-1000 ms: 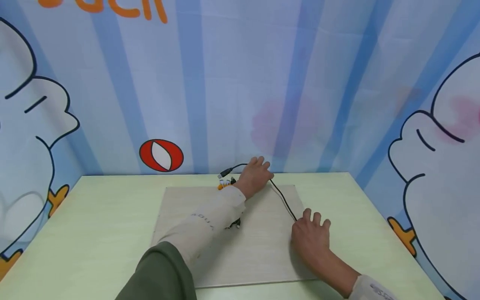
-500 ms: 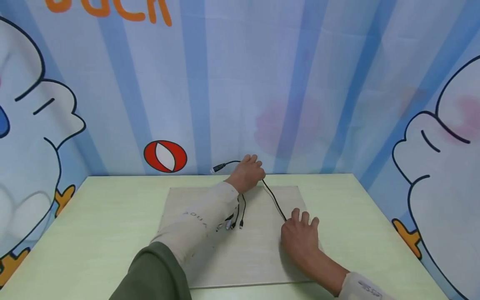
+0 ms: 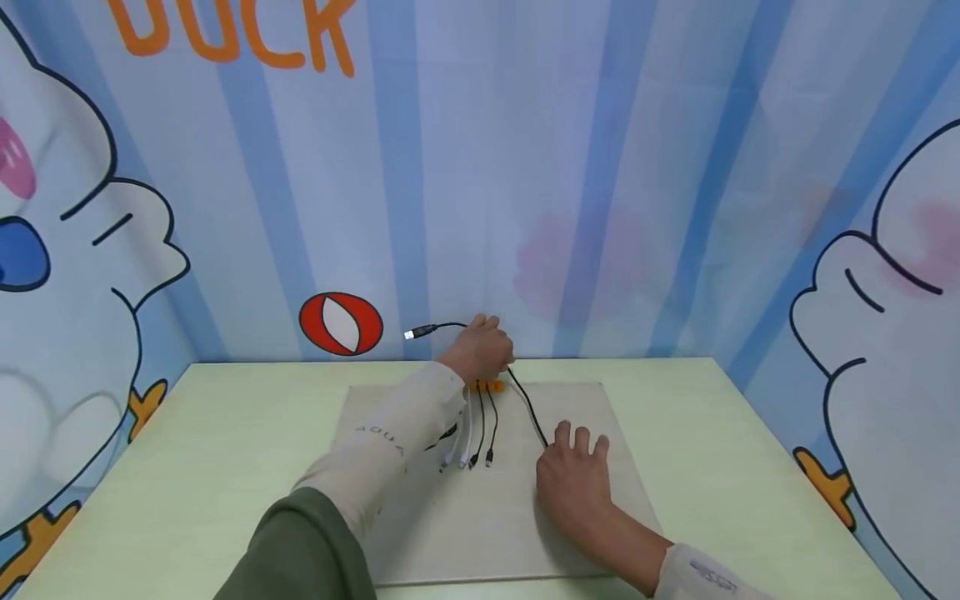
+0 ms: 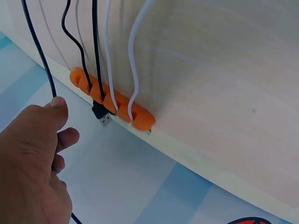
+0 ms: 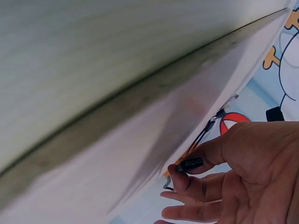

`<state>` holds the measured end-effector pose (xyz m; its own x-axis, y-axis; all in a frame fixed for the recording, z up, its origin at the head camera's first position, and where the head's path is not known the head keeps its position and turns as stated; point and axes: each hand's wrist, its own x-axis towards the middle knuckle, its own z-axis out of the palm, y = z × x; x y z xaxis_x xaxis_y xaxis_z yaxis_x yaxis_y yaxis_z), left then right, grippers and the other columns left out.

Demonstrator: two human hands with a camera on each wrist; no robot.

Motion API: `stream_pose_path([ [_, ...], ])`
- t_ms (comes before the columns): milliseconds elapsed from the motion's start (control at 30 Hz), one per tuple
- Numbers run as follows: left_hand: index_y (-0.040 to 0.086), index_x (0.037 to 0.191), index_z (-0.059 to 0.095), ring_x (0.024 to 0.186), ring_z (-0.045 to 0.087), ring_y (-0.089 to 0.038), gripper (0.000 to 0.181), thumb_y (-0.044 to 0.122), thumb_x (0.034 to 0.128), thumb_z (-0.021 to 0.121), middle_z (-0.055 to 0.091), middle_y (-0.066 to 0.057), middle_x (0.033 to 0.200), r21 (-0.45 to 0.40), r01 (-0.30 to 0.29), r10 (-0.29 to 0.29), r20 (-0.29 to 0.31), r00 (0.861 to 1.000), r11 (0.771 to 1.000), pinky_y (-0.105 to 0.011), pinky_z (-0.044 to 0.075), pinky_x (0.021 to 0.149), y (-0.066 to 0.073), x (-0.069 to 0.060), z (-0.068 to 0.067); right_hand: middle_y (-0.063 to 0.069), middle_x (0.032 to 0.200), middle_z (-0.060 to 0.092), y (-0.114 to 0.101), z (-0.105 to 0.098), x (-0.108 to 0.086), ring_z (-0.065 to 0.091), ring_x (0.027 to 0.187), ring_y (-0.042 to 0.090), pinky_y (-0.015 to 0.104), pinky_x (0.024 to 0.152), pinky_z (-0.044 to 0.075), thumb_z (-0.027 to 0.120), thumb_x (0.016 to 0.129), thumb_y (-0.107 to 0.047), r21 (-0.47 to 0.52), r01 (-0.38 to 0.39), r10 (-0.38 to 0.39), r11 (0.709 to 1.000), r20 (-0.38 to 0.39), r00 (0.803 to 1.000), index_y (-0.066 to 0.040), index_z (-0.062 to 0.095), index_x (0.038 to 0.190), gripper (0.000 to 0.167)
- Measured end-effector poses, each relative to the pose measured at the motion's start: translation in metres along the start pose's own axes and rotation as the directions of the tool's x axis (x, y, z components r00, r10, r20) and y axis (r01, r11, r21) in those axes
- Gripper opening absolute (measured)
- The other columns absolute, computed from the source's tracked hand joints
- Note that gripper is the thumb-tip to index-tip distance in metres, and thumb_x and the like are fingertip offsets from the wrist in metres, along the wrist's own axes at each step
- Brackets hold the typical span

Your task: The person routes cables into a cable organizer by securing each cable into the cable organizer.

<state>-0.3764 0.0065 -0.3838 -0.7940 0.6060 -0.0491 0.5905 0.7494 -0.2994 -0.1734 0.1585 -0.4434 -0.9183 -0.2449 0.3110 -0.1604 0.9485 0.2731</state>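
Note:
In the head view my left hand (image 3: pixel 480 348) pinches a black USB cable (image 3: pixel 527 402) above the board's far edge. The cable's USB-A plug (image 3: pixel 420 332) sticks out to the left of that hand. My right hand (image 3: pixel 577 492), nearer and to the right, holds the other end; the right wrist view shows a small black connector (image 5: pixel 190 164) between thumb and index finger. An orange cable holder (image 4: pixel 124 108) sits at the board's edge beside my left hand. Black and white cables (image 4: pixel 134 58) run through its slots. The held cable is apart from the holder.
A pale board (image 3: pixel 517 533) lies on the light green table (image 3: pixel 247 467). Several cable ends (image 3: pixel 480 461) lie on the board near my left forearm. Behind the table hangs a blue striped backdrop (image 3: pixel 487 167) with cartoon ducks.
Both hands have shifted left in the head view, with the cable stretched between them. The USB-A plug moves left too. The orange holder and loose cable ends come out from behind my left arm.

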Motion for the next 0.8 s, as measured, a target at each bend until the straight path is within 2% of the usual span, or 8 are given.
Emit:
stream_pose_path([
  [167,0.023,0.114,0.086,0.098,0.039,-0.018,0.021,0.034,0.1149,0.068,0.085,0.008,0.110,-0.008,0.030,-0.030,0.018,0.999,1.000,-0.035,0.021,0.095,-0.005,-0.007,-0.005,0.022,0.139,0.068,-0.011,-0.010,0.004,0.059,0.117,0.043,0.065,0.106,0.052,0.074,0.102,-0.011,0.002,0.022,-0.022,1.000,0.057,0.998,0.001,0.080,0.093,0.016],
  [367,0.022,0.117,0.084,0.100,0.039,-0.018,0.020,0.035,0.1139,0.070,0.084,0.007,0.109,0.013,0.038,-0.039,0.049,0.998,0.999,-0.036,0.021,0.097,-0.007,-0.011,-0.006,0.019,0.138,0.069,-0.022,-0.015,0.004,0.062,0.116,0.040,0.063,0.105,0.054,0.076,0.100,-0.013,0.003,0.050,-0.050,0.999,0.026,0.998,0.001,0.081,0.093,0.016],
  [567,0.026,0.118,0.085,0.102,0.045,-0.016,0.026,0.049,0.1078,0.076,0.083,0.012,0.110,0.076,0.037,-0.041,0.048,0.998,0.996,-0.036,0.027,0.099,-0.007,-0.009,-0.004,0.018,0.137,0.069,-0.027,-0.017,0.005,0.064,0.117,0.039,0.061,0.105,0.055,0.077,0.101,-0.014,-0.005,0.056,-0.056,0.998,-0.001,0.998,0.001,0.082,0.095,0.017],
  [667,0.027,0.116,0.085,0.109,0.051,-0.016,0.033,0.057,0.1058,0.075,0.082,0.013,0.110,0.105,0.043,-0.048,0.053,0.997,0.994,-0.036,0.034,0.107,-0.007,-0.006,-0.002,0.017,0.140,0.069,-0.028,-0.018,0.006,0.064,0.119,0.039,0.062,0.106,0.056,0.076,0.102,-0.015,-0.007,0.055,-0.055,0.998,0.016,0.998,0.001,0.083,0.099,0.018],
  [800,0.025,0.112,0.083,0.119,0.055,-0.018,0.040,0.063,0.1033,0.074,0.082,0.010,0.112,0.142,0.034,-0.042,0.059,0.997,0.989,-0.038,0.035,0.116,-0.008,0.000,0.002,0.017,0.143,0.069,-0.031,-0.019,0.006,0.065,0.122,0.039,0.061,0.108,0.056,0.075,0.103,-0.015,-0.009,0.065,-0.065,0.998,0.024,0.998,0.001,0.084,0.104,0.018],
])
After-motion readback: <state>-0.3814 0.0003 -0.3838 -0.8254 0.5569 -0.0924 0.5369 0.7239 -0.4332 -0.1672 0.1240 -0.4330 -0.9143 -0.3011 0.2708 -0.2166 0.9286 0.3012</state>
